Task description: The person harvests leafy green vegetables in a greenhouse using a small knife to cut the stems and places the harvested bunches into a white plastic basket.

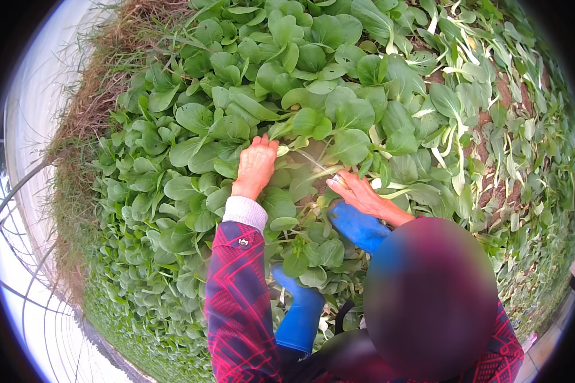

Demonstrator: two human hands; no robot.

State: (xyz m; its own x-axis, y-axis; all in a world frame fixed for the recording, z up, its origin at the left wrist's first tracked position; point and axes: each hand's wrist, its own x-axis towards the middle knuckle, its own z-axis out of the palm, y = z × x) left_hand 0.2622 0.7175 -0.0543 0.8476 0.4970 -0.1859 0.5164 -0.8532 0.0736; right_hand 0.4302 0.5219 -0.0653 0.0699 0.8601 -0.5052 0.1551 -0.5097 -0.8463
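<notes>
My left hand [258,163] is closed around the pale base of a leafy green plant [230,128], whose broad leaves spread up and to the left. Lower right, my right hand [354,190] is curled around a small tool with a thin blade [310,159] that points up and left towards the left hand. Its handle is mostly hidden in my fingers. A pale leaf stalk [327,172] lies against the blade and fingertips. Broad green leaves surround both hands, with a little brown soil between them.
Dense leafy greens [172,230] stand at the left. Pulled or cut plants [455,129] lie on the soil at the right. Dry grass [96,81] edges the bed beside plastic sheeting [38,95]. Blue boots [301,316] stand among the plants below my hands.
</notes>
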